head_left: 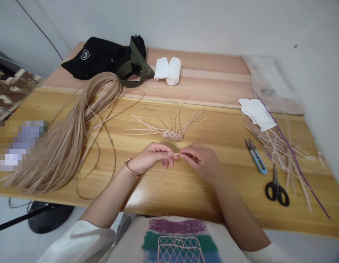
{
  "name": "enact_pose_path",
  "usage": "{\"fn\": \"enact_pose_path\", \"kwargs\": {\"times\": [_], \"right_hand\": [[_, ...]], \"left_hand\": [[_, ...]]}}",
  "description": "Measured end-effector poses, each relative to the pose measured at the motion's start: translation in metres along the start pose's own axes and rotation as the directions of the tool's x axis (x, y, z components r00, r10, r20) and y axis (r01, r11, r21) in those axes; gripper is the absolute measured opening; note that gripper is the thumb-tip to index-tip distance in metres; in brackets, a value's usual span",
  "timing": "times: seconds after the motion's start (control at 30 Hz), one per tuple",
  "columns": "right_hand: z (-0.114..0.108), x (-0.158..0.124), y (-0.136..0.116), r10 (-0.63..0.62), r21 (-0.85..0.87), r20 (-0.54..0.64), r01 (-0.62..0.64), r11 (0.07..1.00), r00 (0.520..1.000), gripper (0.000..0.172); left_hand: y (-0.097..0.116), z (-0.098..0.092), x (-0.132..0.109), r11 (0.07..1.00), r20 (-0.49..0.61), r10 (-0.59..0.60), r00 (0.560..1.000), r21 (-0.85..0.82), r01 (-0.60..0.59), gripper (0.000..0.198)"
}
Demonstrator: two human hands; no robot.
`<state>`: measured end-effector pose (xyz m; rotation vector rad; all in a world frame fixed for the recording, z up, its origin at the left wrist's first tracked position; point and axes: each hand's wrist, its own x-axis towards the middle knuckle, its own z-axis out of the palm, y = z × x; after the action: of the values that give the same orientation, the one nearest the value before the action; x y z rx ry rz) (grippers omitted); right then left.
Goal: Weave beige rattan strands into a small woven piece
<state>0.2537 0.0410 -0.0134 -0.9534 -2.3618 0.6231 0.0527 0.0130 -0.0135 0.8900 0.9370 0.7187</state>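
Observation:
Both hands meet over the middle of the table, near its front. My left hand [158,157], with a bracelet at the wrist, pinches one end of a short pale strip [177,154]. The other end sits between the thumb and fingers of my right hand [200,160]. Just beyond the hands lies a small woven piece [172,135] of the same pale colour, with several loose strands fanning out from its far side and left. Neither hand touches it.
A big bundle of tan strands [76,135] covers the left side. Thread snips [256,156], black-handled scissors [276,190], a purple strip [295,160] and strand offcuts lie right. Behind are a black bag [103,56], a white tissue roll [172,71] and a crumpled tissue [258,113].

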Motion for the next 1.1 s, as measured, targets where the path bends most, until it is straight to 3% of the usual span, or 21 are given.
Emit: {"fn": "enact_pose_path", "kwargs": {"times": [0.1, 0.23, 0.43, 0.63, 0.83, 1.1], "right_hand": [[-0.002, 0.000, -0.002, -0.012, 0.036, -0.067, 0.014, 0.999, 0.998, 0.017], [-0.002, 0.000, -0.002, 0.025, 0.044, -0.134, -0.019, 0.999, 0.991, 0.019], [0.000, -0.003, -0.002, 0.293, 0.158, -0.215, -0.263, 0.952, 0.932, 0.014], [0.007, -0.005, -0.012, 0.472, 0.473, -0.037, -0.401, 0.785, 0.881, 0.016], [0.014, -0.004, -0.020, 0.511, 0.690, 0.191, -0.485, 0.537, 0.838, 0.017], [0.014, -0.005, -0.026, 0.499, 0.663, 0.281, -0.542, 0.517, 0.820, 0.013]], "left_hand": [[0.003, 0.000, -0.001, 0.994, 0.042, 0.017, 0.999, -0.112, -0.012, 0.027], [0.000, 0.001, 0.000, 0.995, 0.019, 0.066, 0.998, -0.079, -0.064, 0.025], [-0.004, 0.001, 0.003, 0.993, -0.079, 0.084, 0.993, -0.073, -0.090, 0.024], [-0.007, 0.002, 0.009, 0.986, -0.209, 0.047, 0.977, -0.145, -0.079, 0.031], [-0.008, 0.006, 0.011, 0.981, -0.137, 0.051, 0.989, -0.180, -0.076, 0.030], [-0.011, 0.008, 0.012, 0.977, -0.163, 0.051, 0.985, -0.198, -0.083, 0.025]]}}
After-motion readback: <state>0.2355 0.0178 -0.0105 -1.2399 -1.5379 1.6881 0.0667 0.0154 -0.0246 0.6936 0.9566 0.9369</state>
